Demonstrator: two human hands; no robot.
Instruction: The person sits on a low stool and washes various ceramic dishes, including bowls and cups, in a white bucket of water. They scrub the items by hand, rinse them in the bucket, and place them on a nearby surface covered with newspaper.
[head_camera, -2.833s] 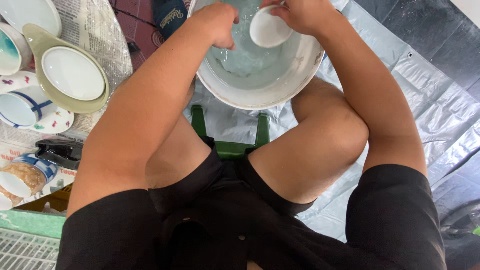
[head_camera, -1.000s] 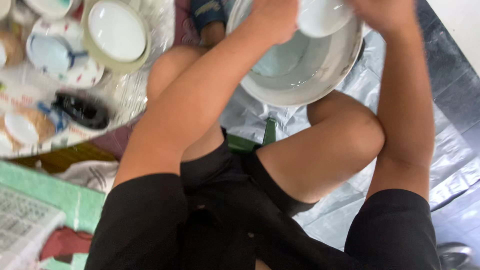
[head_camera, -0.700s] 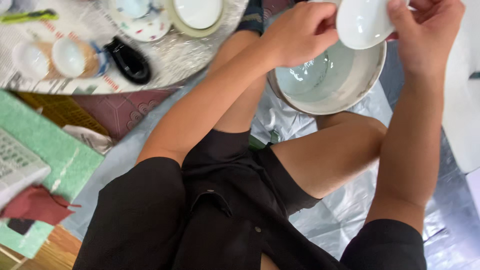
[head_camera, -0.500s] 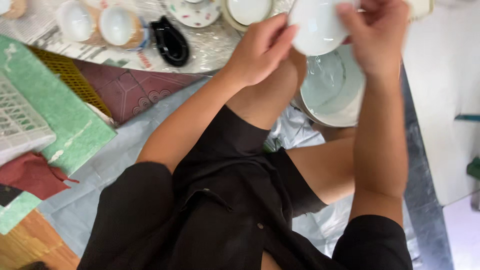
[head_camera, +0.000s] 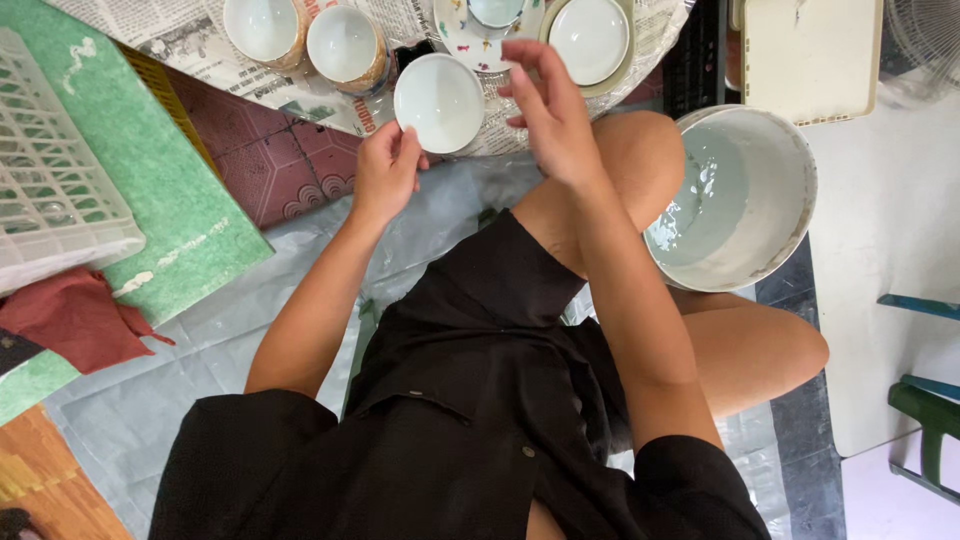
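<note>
Pinched at its near-left rim by your left hand (head_camera: 385, 170), the small white bowl (head_camera: 438, 102) hung over the newspaper (head_camera: 300, 95) on the far side, just beside two brown-rimmed cups (head_camera: 305, 38). Your right hand (head_camera: 548, 110) hovered at its right edge, fingers spread and loose, holding nothing. You seemed to be setting the glazed piece down among the others; that called for a steady, level lowering, well clear of the white basin (head_camera: 735, 195) at right.

A plain white bowl (head_camera: 438, 102) above printed newspaper (head_camera: 300, 75), beside a green board (head_camera: 150, 190).
</note>
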